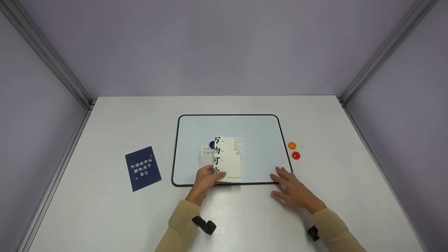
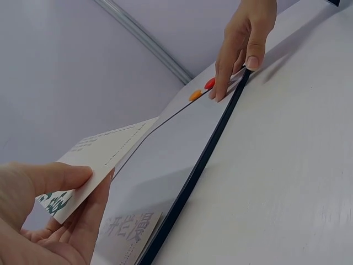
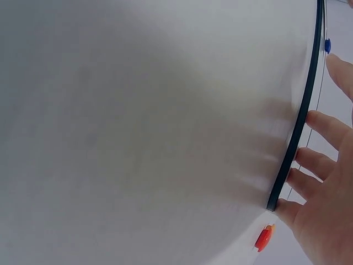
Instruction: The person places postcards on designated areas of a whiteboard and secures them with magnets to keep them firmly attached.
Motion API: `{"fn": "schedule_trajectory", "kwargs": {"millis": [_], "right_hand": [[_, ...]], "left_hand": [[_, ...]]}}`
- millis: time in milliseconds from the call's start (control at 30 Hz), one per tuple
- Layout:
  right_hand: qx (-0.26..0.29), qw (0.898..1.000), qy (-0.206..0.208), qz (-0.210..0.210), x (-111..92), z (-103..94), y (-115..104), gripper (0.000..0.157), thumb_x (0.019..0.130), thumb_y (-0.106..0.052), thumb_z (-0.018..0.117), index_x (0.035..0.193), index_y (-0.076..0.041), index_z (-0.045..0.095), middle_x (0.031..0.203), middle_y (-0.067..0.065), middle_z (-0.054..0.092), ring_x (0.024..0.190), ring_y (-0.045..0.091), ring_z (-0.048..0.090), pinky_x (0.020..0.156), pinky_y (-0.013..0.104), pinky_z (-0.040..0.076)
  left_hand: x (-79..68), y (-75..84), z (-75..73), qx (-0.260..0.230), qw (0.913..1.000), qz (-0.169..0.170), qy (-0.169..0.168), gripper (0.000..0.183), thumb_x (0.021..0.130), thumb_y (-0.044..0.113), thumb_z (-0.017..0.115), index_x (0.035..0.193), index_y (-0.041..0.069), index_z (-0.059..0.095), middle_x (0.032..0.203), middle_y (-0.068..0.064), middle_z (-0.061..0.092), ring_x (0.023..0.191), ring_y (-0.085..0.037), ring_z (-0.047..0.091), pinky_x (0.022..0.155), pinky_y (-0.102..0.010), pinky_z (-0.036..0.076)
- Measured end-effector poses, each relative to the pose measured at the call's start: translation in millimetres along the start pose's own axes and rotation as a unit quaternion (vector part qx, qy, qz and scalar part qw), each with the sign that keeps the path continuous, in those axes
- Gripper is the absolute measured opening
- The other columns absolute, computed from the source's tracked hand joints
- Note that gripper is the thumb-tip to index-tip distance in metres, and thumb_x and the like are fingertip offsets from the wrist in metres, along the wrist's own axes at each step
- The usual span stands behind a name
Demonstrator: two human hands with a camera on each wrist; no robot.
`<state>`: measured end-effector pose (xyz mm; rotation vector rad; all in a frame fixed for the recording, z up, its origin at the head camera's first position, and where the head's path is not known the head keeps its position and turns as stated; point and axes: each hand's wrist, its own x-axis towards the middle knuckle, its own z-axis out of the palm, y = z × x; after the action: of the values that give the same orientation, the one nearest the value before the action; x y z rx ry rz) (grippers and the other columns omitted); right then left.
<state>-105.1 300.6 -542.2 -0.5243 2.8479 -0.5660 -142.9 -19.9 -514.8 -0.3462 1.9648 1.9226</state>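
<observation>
Cream in colour, a printed card (image 1: 229, 157) is pinched by the left hand (image 1: 205, 180), raised over the near middle of the black-rimmed board (image 1: 260, 150), while the right hand (image 1: 295, 191) has its fingers spread at the board's near right corner. Partly hidden by that card, a paler card (image 1: 207, 157) and a blue disc (image 1: 211, 144) lie on the board; farther out, an orange disc (image 1: 292, 145) and a red disc (image 1: 296, 155) sit to its right, and a navy card (image 1: 143, 169) lies to its left.

Plain panels (image 1: 231, 49) and metal corner rails (image 1: 388, 45) mark a lab-style booth (image 1: 35, 91).
</observation>
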Motion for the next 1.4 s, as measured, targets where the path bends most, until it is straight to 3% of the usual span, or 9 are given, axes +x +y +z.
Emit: {"fn": "schedule_trajectory", "kwargs": {"millis": [100,433,633,1067,1400], "right_hand": [[0.002,1.000,0.000,0.007,0,1.6,0,0.067,0.089,-0.046,0.063,0.145,-0.016,0.043,0.158,0.014,0.032,0.149,0.035,0.026,0.120,0.053,0.021],[0.002,1.000,0.002,0.014,1,2.3,0,0.066,0.089,-0.047,0.062,0.145,-0.017,0.043,0.158,0.013,0.032,0.149,0.035,0.025,0.120,0.053,0.021],[0.006,1.000,0.001,0.012,1,1.3,-1,0.066,0.089,-0.045,0.064,0.145,-0.017,0.044,0.158,0.013,0.033,0.149,0.035,0.025,0.120,0.055,0.021],[-0.007,1.000,0.003,0.003,2,1.4,0,0.065,0.089,-0.045,0.063,0.144,-0.015,0.045,0.157,0.015,0.034,0.148,0.036,0.027,0.120,0.055,0.023],[0.007,1.000,0.002,0.011,1,0.9,-2,0.065,0.089,-0.045,0.063,0.144,-0.016,0.045,0.158,0.014,0.033,0.149,0.036,0.025,0.120,0.056,0.020]], "left_hand": [[11.3,-12.4,2.3,0.006,1.0000,-0.004,0.006,0.039,0.084,0.010,0.070,0.117,-0.007,0.058,0.109,-0.018,0.071,0.082,-0.008,0.065,0.075,-0.023,0.055],[11.2,-12.3,13.3,-0.036,0.9993,-0.005,-0.013,0.044,0.084,0.006,0.069,0.122,-0.011,0.053,0.118,-0.024,0.067,0.087,-0.009,0.066,0.081,-0.024,0.058],[12.7,-13.3,18.3,-0.016,0.9998,-0.010,-0.010,0.041,0.083,0.007,0.072,0.118,-0.008,0.057,0.111,-0.020,0.070,0.081,-0.009,0.066,0.076,-0.024,0.057],[14.9,-19.6,29.7,0.004,0.9998,0.021,-0.005,0.033,0.082,0.006,0.072,0.109,-0.009,0.059,0.100,-0.019,0.072,0.074,-0.008,0.063,0.068,-0.022,0.056],[16.2,-19.3,34.8,-0.008,0.9996,0.026,-0.004,0.035,0.083,0.005,0.071,0.111,-0.010,0.058,0.104,-0.022,0.071,0.078,-0.009,0.065,0.072,-0.024,0.057]]}}
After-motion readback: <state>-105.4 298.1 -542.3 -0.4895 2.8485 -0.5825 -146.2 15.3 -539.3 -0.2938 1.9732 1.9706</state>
